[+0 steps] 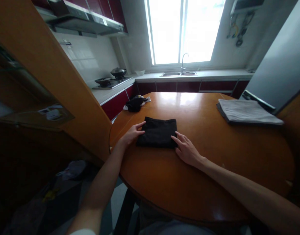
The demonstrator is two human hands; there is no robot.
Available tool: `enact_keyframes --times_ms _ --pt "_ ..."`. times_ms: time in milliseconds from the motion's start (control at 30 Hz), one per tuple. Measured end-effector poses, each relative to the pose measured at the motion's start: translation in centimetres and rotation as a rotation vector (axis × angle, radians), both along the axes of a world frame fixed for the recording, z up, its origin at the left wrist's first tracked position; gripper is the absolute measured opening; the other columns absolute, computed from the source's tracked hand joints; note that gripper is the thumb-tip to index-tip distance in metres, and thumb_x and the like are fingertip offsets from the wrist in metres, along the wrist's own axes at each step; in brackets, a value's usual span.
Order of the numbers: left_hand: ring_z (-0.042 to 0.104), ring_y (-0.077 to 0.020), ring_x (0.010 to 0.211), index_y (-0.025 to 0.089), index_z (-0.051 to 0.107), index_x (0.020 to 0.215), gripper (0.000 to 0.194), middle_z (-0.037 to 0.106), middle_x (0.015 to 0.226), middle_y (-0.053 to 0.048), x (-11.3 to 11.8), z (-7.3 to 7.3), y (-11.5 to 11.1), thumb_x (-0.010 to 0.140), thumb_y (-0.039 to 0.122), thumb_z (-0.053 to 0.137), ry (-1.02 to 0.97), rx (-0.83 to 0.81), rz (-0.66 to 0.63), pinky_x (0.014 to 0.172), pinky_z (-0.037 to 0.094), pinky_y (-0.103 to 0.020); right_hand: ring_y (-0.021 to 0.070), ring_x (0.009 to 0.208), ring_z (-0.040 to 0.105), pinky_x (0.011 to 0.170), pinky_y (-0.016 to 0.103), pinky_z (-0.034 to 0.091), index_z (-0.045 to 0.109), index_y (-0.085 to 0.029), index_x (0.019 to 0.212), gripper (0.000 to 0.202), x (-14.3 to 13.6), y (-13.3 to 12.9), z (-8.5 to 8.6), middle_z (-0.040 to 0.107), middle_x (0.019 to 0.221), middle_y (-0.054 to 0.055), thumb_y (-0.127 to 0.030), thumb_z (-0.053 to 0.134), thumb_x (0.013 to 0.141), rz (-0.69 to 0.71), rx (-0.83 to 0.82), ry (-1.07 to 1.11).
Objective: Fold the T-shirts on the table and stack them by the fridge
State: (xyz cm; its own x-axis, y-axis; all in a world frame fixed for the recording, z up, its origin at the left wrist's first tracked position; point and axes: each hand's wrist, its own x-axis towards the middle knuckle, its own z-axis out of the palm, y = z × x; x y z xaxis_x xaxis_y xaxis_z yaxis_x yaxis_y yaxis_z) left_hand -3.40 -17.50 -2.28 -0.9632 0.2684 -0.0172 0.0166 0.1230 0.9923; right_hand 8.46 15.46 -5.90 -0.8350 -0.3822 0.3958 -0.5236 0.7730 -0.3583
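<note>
A black cloth [158,132], folded into a flat rectangle, lies on the wooden table [189,182] in front of me. My left hand [132,133] rests at its left edge, with the fingers apart and the fingertips touching the fabric. At the opposite edge, my right hand [186,148] lies low with its fingers stretched out, the tips on the cloth's right side. Neither hand grips it. What kind of garment or cloth it is, I cannot tell.
A crumpled dark and white cloth heap [135,103] sits at the table's far left. Folded grey and dark fabric [248,111] is stacked at the right. Behind are a counter with a sink [178,74] and a stove [112,83] with pans. A wooden cabinet [74,85] stands close on the left.
</note>
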Motion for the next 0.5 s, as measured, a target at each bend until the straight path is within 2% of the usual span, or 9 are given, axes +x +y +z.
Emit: enact_keyframes --times_ms 267,400,500 --pt "0.061 -0.0319 0.128 0.022 0.049 0.15 0.089 0.053 0.15 -0.012 0.19 0.29 0.0 0.068 0.017 0.084 0.013 -0.029 0.01 0.104 0.053 -0.04 0.0285 0.145 0.035 0.119 0.049 0.035 0.041 -0.017 0.153 0.068 0.22 -0.1 0.73 0.035 0.161 0.015 -0.011 0.05 0.086 0.027 -0.029 -0.01" --pt "0.07 -0.0288 0.113 0.021 0.046 0.152 0.085 0.069 0.132 -0.013 0.14 -0.12 0.18 0.075 0.021 0.081 0.009 -0.016 0.032 0.096 0.058 -0.039 0.0302 0.145 0.036 0.118 0.051 0.036 0.046 -0.014 0.149 0.063 0.28 -0.09 0.57 0.036 0.16 0.018 -0.011 0.05 0.086 0.031 -0.05 -0.012" --pt "0.073 -0.027 0.105 0.017 0.051 0.149 0.076 0.075 0.119 -0.013 0.05 -0.43 0.39 0.078 0.022 0.079 0.027 -0.03 0.096 0.093 0.06 -0.039 0.0307 0.145 0.036 0.118 0.052 0.036 0.05 -0.016 0.147 0.061 0.21 -0.01 0.29 0.035 0.16 0.017 -0.011 0.05 0.086 0.042 -0.053 -0.002"
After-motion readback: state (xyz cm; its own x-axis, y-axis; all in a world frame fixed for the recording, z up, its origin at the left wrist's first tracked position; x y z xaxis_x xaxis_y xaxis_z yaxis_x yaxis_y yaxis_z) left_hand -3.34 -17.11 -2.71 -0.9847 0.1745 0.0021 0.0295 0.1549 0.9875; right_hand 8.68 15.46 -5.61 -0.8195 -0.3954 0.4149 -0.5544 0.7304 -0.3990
